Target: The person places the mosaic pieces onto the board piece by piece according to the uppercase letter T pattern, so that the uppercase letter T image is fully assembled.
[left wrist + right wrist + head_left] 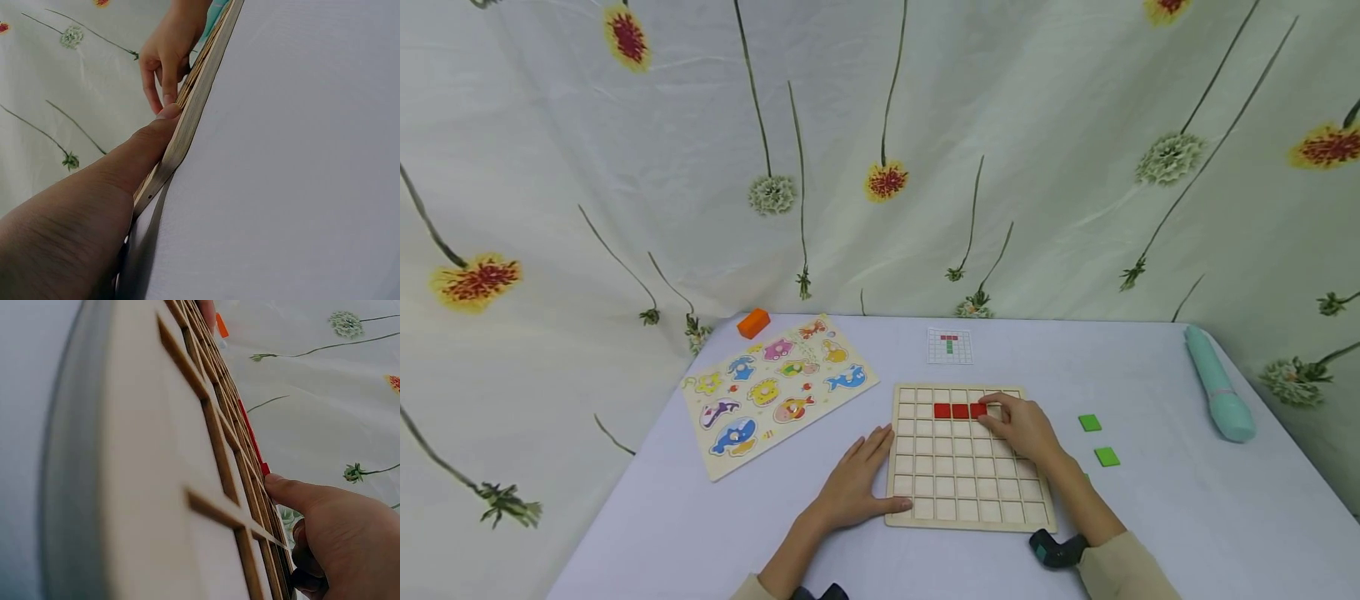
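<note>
A wooden grid board point(955, 527) lies on the table, with three red square tiles point(960, 411) side by side in its second row from the far edge. My right hand point(1022, 425) pinches the rightmost red tile point(266, 469) between thumb and index finger at its cell. My left hand point(853, 483) rests along the board's left edge, fingers extended, the thumb point(150, 147) lying over the near left corner. Green square tiles point(1107, 457) lie on the table to the right of the board, one of them mostly hidden by the right forearm.
A small pattern card point(950, 347) with red and green squares lies beyond the board. At left is a sea-animal puzzle board point(808, 417), with an orange block point(753, 323) behind it. A teal cylindrical case point(1219, 387) lies near the right edge.
</note>
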Tool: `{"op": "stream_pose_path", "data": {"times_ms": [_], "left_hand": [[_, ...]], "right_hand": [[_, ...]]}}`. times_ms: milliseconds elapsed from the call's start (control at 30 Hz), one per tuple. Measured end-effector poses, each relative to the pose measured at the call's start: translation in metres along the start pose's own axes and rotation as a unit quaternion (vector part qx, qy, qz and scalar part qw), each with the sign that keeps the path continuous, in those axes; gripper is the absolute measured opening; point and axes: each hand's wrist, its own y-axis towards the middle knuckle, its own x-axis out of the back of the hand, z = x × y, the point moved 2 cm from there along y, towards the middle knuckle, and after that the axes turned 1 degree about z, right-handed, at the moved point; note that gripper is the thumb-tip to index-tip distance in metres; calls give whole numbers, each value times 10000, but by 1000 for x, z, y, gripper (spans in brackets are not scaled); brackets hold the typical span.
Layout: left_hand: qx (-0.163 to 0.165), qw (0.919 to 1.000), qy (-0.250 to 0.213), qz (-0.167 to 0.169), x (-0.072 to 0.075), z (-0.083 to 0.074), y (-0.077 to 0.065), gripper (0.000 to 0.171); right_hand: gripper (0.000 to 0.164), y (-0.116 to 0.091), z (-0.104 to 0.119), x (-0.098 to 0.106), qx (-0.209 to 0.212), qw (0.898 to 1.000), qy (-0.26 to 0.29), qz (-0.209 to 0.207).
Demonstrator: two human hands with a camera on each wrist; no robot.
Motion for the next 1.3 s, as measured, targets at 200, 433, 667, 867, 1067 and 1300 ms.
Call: {"op": "stream_pose_path", "data": {"times_ms": [200, 433, 667, 867, 1067, 1300], "left_hand": [[-26, 10000, 43, -47, -1, 1, 0, 104], [45, 10000, 50, 11, -2, 2, 0, 104], [55, 10000, 48, 45, -1, 2, 1, 105], [-44, 9999, 72, -84, 0, 1, 1, 104], [-49, 9999, 45, -99, 0, 0, 1, 104], [0, 10000, 43, -33, 0, 0, 0, 104]], "right_hand": [[32, 2, -2, -1, 35, 9999, -99, 113], [32, 3, -3, 0, -47, 9998, -18, 168], [32, 3, -1, 1, -68, 9998, 0, 208], [33, 3, 0, 2, 17, 9999, 0, 153], [33, 1, -3, 1, 243, 9997, 68, -41], [36, -2, -6, 5, 25, 9998, 154, 105]]}}
